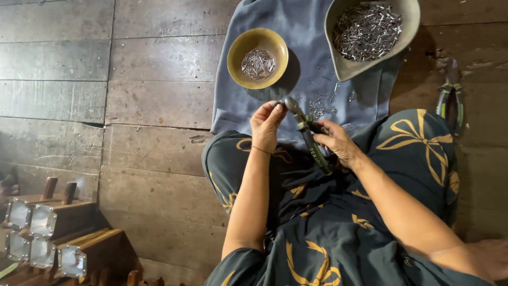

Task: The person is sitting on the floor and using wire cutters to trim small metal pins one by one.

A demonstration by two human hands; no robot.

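Two bowls (257, 58) of metal pins, right hand (338, 142) grip closed round pliers (309, 135), left hand (267, 124) pinching their tip

You are sitting cross-legged, both bare forearms reaching forward over your lap. Your left hand (267, 124) is raised with the wrist bent, its fingertips pinching together at the top, a thin band around the wrist. Your right hand (338, 142) is lying lower and just beside it, fingers curling closed in a grip, the forearm slanting in from the lower right.
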